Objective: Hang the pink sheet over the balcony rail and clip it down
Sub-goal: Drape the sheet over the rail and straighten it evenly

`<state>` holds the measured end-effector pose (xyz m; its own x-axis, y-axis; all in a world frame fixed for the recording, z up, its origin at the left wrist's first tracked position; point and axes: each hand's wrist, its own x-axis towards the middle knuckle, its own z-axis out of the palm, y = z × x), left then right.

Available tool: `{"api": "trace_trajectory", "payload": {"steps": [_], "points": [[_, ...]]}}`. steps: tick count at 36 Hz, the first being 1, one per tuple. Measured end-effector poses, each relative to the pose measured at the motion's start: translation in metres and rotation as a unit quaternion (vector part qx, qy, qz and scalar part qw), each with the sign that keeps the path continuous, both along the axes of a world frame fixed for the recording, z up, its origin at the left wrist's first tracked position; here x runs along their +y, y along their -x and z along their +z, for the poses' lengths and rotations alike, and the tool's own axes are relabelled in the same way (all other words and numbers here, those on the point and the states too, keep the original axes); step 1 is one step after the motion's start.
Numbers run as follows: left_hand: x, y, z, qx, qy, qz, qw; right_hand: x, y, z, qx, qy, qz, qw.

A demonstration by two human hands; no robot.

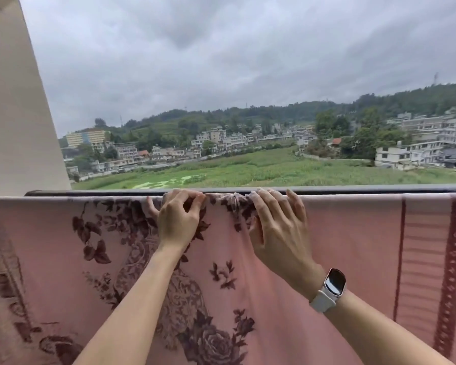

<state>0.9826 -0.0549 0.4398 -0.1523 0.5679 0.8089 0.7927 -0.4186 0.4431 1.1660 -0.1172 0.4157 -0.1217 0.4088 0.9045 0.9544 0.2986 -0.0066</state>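
The pink sheet (340, 233), printed with dark red flowers and a patterned border, hangs over the dark balcony rail (116, 192) and fills the lower half of the view. My left hand (178, 217) pinches the sheet's top edge at the rail with thumb and fingers. My right hand (277, 225), with a white watch on its wrist, lies on the sheet just to the right, fingers spread over the rail. A bunched fold of cloth sits on the rail between the two hands. No clip shows.
A beige wall or pillar (16, 101) stands at the left end of the rail. Beyond the rail lie a green field, buildings and wooded hills far below under a grey sky.
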Motion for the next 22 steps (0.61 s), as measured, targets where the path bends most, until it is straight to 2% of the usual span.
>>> {"api": "trace_trajectory", "payload": {"steps": [6,11,14,20,22], "points": [[0.013,0.006,0.004,-0.032,-0.062,-0.039,0.997,0.011,-0.002,-0.004,0.010,-0.076,-0.028,0.997],[0.027,0.033,0.000,-0.099,-0.089,-0.009,0.991,0.011,0.001,-0.004,0.009,-0.075,-0.031,0.997],[0.030,0.039,-0.008,-0.097,-0.102,-0.006,0.990,0.011,0.002,-0.005,0.008,-0.072,-0.036,0.997],[0.027,0.054,-0.003,-0.093,-0.067,-0.087,0.990,0.010,0.006,-0.005,0.012,-0.072,-0.086,0.994],[0.035,0.074,-0.001,-0.079,-0.050,-0.076,0.993,0.010,0.013,-0.003,0.030,-0.066,-0.101,0.992]]}}
